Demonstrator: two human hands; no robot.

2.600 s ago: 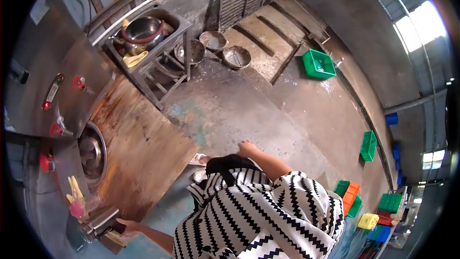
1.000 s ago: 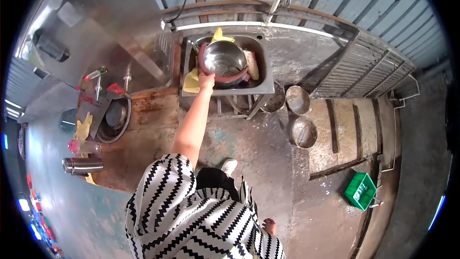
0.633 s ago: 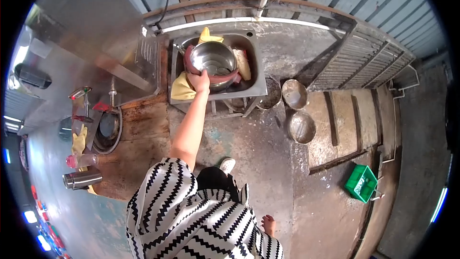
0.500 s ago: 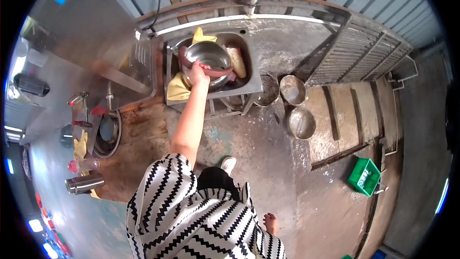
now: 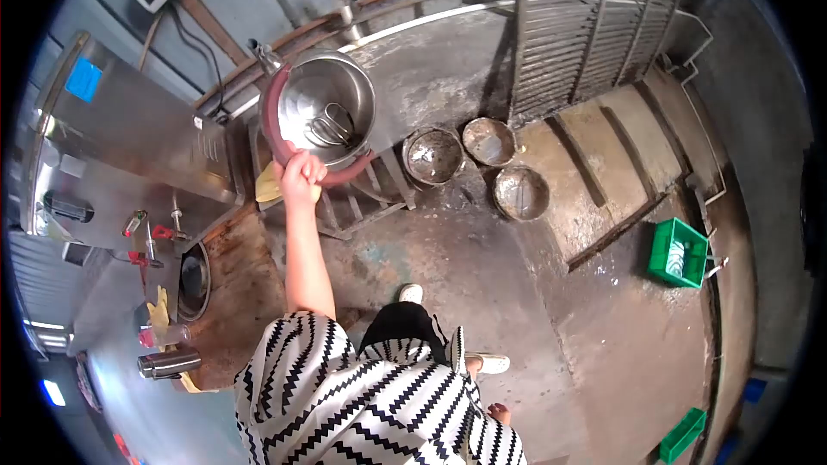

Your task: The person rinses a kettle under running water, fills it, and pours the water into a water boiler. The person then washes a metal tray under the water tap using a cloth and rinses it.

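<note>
My left hand (image 5: 301, 176) is closed round a thick reddish-brown hose (image 5: 274, 120) at the near edge of a shiny steel pot (image 5: 362, 90). The hose curves from a metal tap (image 5: 264, 53) along the pot's left side. Whether my fingers also grip the pot's rim cannot be made out. Inside the pot are metal wire loops (image 5: 332, 125), like a whisk. A yellow glove-like piece (image 5: 269, 185) hangs beside my wrist. The sink beneath is mostly hidden. My right hand (image 5: 500, 414) hangs low by my side, partly behind the striped sleeve, its fingers too unclear to read.
Several worn round pans (image 5: 521, 194) stand on the wet floor to the right. A slatted metal rack (image 5: 594, 43) leans on the wall. Further right is a green crate (image 5: 678, 254). A steel flask (image 5: 170, 363) stands at the left, near a steel cabinet (image 5: 129, 112).
The view has swung right, and the pot appears larger, with its inside more exposed and wire loops showing. My left hand keeps its grip on the hose. The sink's contents are now covered.
</note>
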